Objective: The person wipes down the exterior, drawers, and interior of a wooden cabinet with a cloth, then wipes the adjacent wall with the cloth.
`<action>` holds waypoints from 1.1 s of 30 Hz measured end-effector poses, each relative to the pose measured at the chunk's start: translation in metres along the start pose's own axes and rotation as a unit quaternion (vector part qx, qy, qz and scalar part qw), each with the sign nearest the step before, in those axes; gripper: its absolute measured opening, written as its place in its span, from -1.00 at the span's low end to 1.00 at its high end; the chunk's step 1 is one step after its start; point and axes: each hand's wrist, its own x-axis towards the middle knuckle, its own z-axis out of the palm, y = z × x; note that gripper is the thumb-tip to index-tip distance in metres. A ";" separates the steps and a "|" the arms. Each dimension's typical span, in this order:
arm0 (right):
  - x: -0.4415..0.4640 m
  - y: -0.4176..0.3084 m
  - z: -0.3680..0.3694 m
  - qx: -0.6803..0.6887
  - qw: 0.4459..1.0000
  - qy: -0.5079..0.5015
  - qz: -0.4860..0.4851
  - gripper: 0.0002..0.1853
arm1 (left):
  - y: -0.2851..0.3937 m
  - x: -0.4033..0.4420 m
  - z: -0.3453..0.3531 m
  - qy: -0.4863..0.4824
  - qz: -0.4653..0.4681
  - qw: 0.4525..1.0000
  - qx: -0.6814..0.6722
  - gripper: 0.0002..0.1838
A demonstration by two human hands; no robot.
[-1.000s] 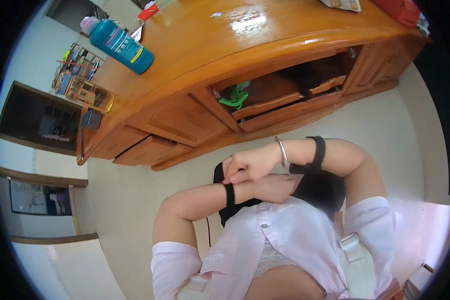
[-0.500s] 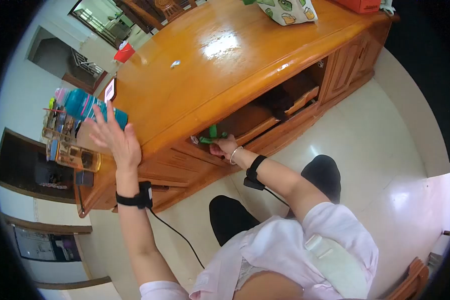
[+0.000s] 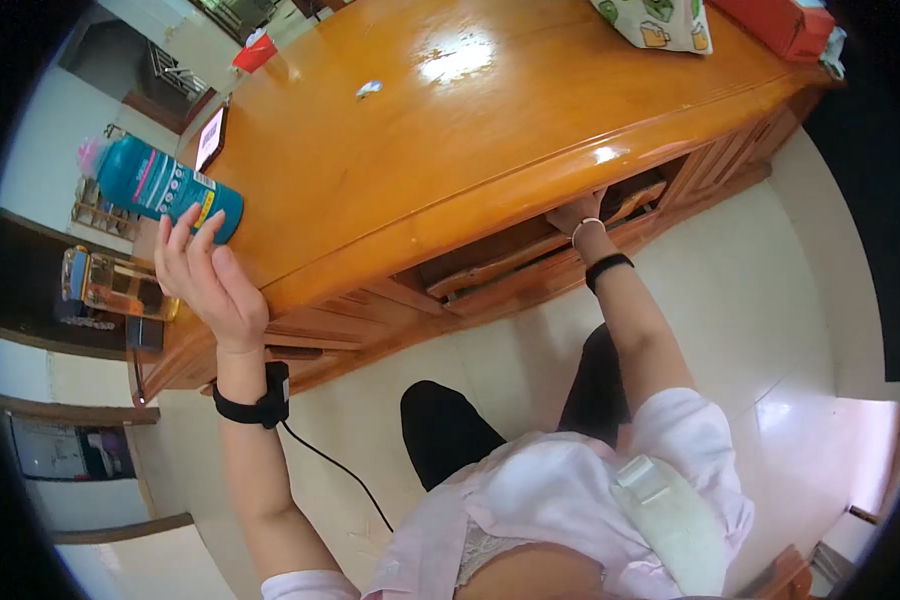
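Note:
My left hand point(image 3: 210, 290) rests at the table's left edge with its fingers stretched out and apart. Just beyond its fingertips stands a teal bottle point(image 3: 160, 185) with a pink cap; whether they touch it I cannot tell. Reaching into the open compartment point(image 3: 500, 245) under the tabletop is my right hand point(image 3: 572, 214). Its fingers are hidden inside, so what it holds, if anything, does not show. A dark thing lies in the shadow beside that hand.
The glossy wooden table point(image 3: 390, 170) carries a phone point(image 3: 210, 138), a small crumpled wrapper point(image 3: 369, 89), a patterned bag point(image 3: 660, 22), a red box point(image 3: 775, 28) and a jar of amber liquid point(image 3: 120, 284). A red container point(image 3: 255, 50) stands beyond the far edge.
My right hand has moved right along the compartment, from its left end to deeper inside. The green thing by that hand is out of sight. My left hand stays beside the bottle.

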 end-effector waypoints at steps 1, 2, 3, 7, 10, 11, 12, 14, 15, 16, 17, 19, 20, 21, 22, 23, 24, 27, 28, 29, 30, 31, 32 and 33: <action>-0.002 -0.002 0.009 -0.063 0.998 -0.015 0.002 -0.48 | 0.003 -0.001 -0.003 -0.016 -0.009 1.000 -0.001 -0.71; -0.004 0.003 0.025 -0.111 0.993 -0.027 0.004 -0.47 | 0.003 -0.002 -0.003 -0.019 -0.011 1.000 0.003 -0.71; -0.008 0.010 0.052 -0.149 0.988 -0.041 -0.003 -0.46 | 0.002 -0.003 -0.003 -0.021 -0.007 1.000 -0.002 -0.71; -0.063 -0.078 0.106 -0.355 0.908 -0.149 -0.164 -0.47 | -0.005 -0.001 0.001 -0.016 -0.019 1.000 -0.004 -0.72; -0.100 -0.122 0.128 -0.306 0.883 -0.285 -0.212 -0.46 | -0.004 -0.007 -0.002 -0.057 -0.030 0.998 0.004 -0.75; -0.101 -0.128 0.117 -0.288 0.872 -0.328 -0.223 -0.46 | -0.005 -0.004 0.000 -0.069 -0.019 0.997 0.015 -0.77; -0.080 -0.151 0.072 -0.314 0.839 -0.401 -0.191 -0.46 | -0.003 -0.002 0.003 -0.064 -0.022 0.998 0.015 -0.77; -0.070 -0.144 0.030 -0.356 0.825 -0.421 -0.121 -0.48 | 0.000 -0.005 0.002 -0.084 -0.033 0.995 0.041 -0.81; -0.061 -0.124 0.017 -0.378 0.848 -0.360 -0.091 -0.50 | -0.001 -0.005 0.002 -0.082 -0.034 0.995 0.042 -0.81; -0.047 -0.112 -0.011 -0.402 0.841 -0.362 -0.020 -0.55 | -0.002 -0.006 0.002 -0.078 -0.035 0.995 0.048 -0.83; -0.032 -0.105 -0.042 -0.405 0.834 -0.361 0.102 -0.59 | -0.003 -0.007 0.003 -0.072 -0.036 0.995 0.055 -0.84; -0.022 0.023 -0.071 -0.556 0.796 -0.240 0.011 -0.64 | -0.003 -0.007 0.002 -0.049 -0.044 0.996 0.054 -0.84; -0.023 0.034 -0.100 -0.435 0.891 -0.106 0.076 -0.65 | -0.004 -0.006 0.003 -0.028 -0.049 0.997 0.052 -0.83; -0.023 0.036 -0.119 -0.294 0.946 0.034 0.134 -0.65 | -0.006 -0.003 0.005 -0.025 -0.055 0.997 0.049 -0.83; -0.016 0.036 -0.117 -0.302 0.944 0.031 0.132 -0.65 | -0.007 0.000 0.007 0.000 -0.057 0.997 0.051 -0.82; -0.020 0.041 -0.108 -0.403 0.910 0.035 0.088 -0.64 | -0.004 -0.003 0.007 0.015 -0.056 0.997 0.047 -0.81; -0.033 0.029 -0.094 -0.453 0.887 0.015 0.095 -0.63 | -0.002 -0.008 0.008 0.004 -0.058 0.998 0.036 -0.81; -0.073 -0.007 -0.008 -0.421 0.896 0.020 0.140 -0.64 | -0.007 -0.004 0.008 0.014 -0.027 0.999 0.024 -0.81; -0.081 -0.048 0.008 -0.476 0.868 -0.138 0.039 -0.62 | -0.006 -0.003 0.008 0.017 -0.021 0.999 0.028 -0.81; -0.094 -0.093 0.026 -0.512 0.805 -0.294 -0.066 -0.61 | -0.005 -0.003 0.007 0.010 -0.023 0.999 0.024 -0.81; -0.106 -0.116 0.055 -0.323 0.888 -0.327 0.009 -0.61 | -0.004 -0.004 0.007 0.002 -0.025 0.999 0.022 -0.82; -0.106 -0.145 0.068 -0.240 0.932 -0.271 0.027 -0.63 | -0.008 -0.005 0.008 0.002 -0.021 1.000 0.009 -0.83; -0.102 -0.170 0.077 -0.153 0.965 -0.210 0.042 -0.65 | -0.009 -0.005 0.008 0.005 -0.016 1.000 0.018 -0.83; -0.095 -0.171 0.097 -0.145 0.967 -0.208 0.038 -0.65 | -0.009 -0.005 0.008 -0.007 -0.013 1.000 0.011 -0.83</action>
